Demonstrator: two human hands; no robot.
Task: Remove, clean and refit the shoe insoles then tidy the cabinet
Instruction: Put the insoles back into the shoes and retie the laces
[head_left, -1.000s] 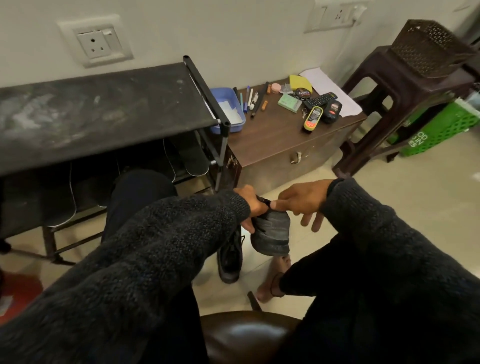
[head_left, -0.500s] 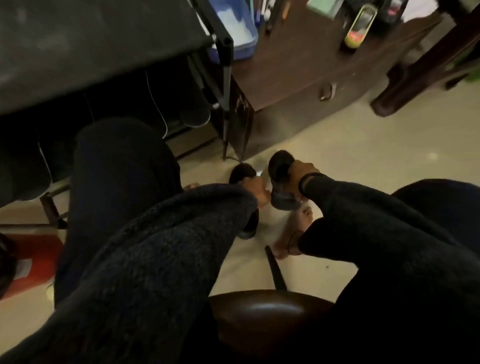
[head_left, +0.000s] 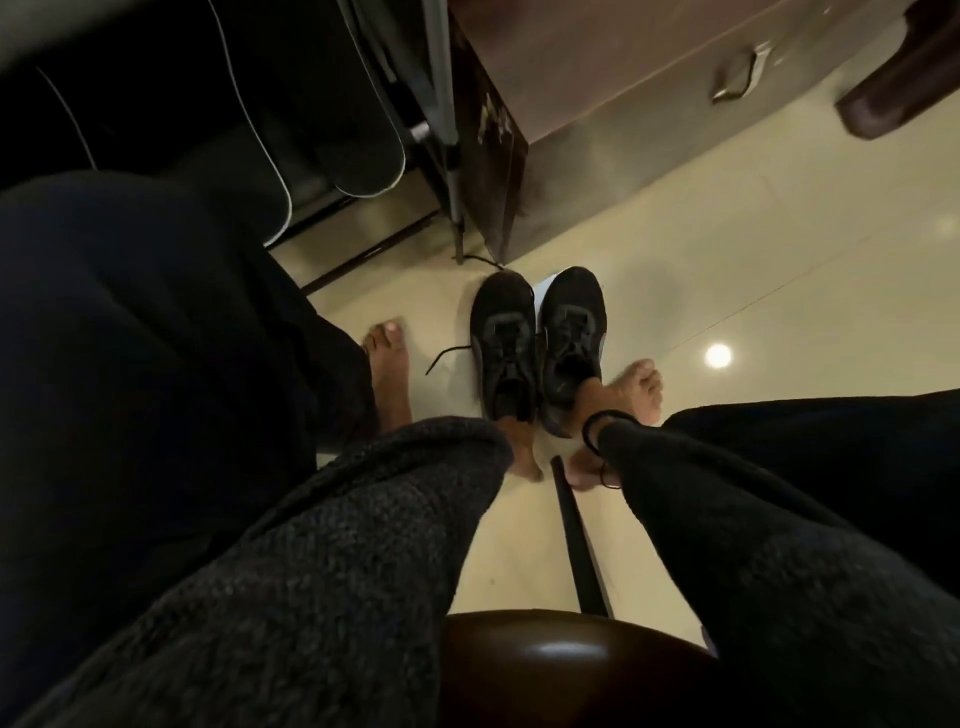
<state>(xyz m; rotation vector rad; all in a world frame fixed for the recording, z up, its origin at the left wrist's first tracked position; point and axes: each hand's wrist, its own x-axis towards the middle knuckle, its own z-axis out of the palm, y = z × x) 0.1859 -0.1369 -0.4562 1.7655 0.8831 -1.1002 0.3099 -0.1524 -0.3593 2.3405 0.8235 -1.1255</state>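
Observation:
Two black lace-up shoes stand side by side on the tiled floor, the left shoe (head_left: 501, 338) and the right shoe (head_left: 571, 332). My left hand (head_left: 519, 447) comes out of a grey sleeve and holds the left shoe's heel; the sleeve hides most of it. At the right shoe's heel opening is my right hand (head_left: 587, 402), gripping the heel. Dark insoles with pale edges (head_left: 363, 150) lean inside the black shoe rack (head_left: 441, 104) at the upper left.
A brown cabinet (head_left: 649, 130) with a metal handle (head_left: 737, 78) stands behind the shoes. A brown stool leg (head_left: 898, 88) is at the upper right. My bare feet (head_left: 387, 374) flank the shoes. A dark seat (head_left: 571, 670) is below me.
The right shoe, held up in both hands a second ago, has come down onto the floor beside the left shoe. My view has tilted down towards the floor.

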